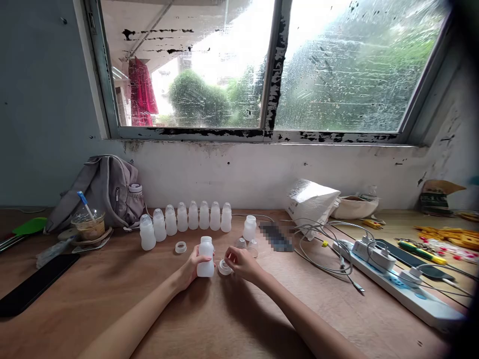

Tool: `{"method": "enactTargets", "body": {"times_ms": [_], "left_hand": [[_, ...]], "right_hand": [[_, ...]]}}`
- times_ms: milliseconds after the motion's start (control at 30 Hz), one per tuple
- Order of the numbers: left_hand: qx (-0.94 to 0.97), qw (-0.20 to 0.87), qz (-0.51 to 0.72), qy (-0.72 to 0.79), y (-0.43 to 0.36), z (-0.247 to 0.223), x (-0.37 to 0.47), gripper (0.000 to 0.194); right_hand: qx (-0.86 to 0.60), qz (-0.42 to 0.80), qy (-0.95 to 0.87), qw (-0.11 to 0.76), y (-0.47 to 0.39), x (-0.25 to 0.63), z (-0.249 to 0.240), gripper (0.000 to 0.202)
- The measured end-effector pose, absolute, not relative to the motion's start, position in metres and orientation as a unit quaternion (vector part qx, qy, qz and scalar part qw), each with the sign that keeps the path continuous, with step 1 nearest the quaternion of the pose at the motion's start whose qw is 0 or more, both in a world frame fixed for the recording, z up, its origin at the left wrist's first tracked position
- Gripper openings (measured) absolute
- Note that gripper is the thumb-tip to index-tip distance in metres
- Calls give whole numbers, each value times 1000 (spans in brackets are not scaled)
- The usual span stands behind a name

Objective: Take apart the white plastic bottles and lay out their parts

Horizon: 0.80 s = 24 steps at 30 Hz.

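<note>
My left hand (193,266) is wrapped round an uncapped, frosted white baby bottle (205,259), held upright over the table. To its right my right hand (241,262) has its fingers closed at a translucent collar ring with a nipple (224,268), low at the tabletop; the fingertips partly cover it. A second collar ring (180,247) lies flat left of the held bottle. Behind my right hand are two clear domed caps (253,247), one partly hidden by the hand. Another uncapped bottle (249,228) stands just beyond them.
Several capped bottles (193,215) stand in a curved row at the back left. A grey backpack (112,189) and a drink cup (89,224) are farther left. Loose cables (325,244), a white bag (312,202) and a power strip (400,289) occupy the right side.
</note>
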<state>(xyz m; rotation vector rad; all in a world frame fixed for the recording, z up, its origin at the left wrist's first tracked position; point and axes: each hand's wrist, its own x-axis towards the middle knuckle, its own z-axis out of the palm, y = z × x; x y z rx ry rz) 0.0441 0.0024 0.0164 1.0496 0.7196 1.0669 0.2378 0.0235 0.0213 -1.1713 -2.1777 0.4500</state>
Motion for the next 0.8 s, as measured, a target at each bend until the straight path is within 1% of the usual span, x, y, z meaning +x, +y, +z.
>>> {"method": "enactTargets", "body": {"times_ms": [67, 100, 200, 300, 467, 567, 700, 800], "left_hand": [[484, 638, 495, 338, 2, 16, 46, 48], [497, 617, 505, 343, 1, 16, 46, 50], [535, 554, 526, 360, 1, 17, 47, 55], [546, 523, 541, 369, 2, 19, 47, 56], [528, 516, 570, 360, 4, 21, 45, 48], [519, 540, 565, 346, 5, 21, 44, 47], [511, 570, 550, 335, 7, 18, 44, 45], [504, 583, 537, 344, 9, 15, 46, 44]], "right_hand": [[-450, 152, -830, 293, 24, 239, 27, 12], [-454, 142, -827, 299, 26, 239, 31, 15], [-441, 112, -820, 347, 31, 235, 46, 24], [-386, 85, -843, 365, 36, 223, 59, 24], [-371, 71, -872, 312, 46, 202, 81, 13], [-381, 90, -875, 285, 52, 197, 96, 10], [-384, 126, -877, 259, 59, 196, 108, 8], [-398, 96, -879, 244, 63, 200, 108, 10]]}}
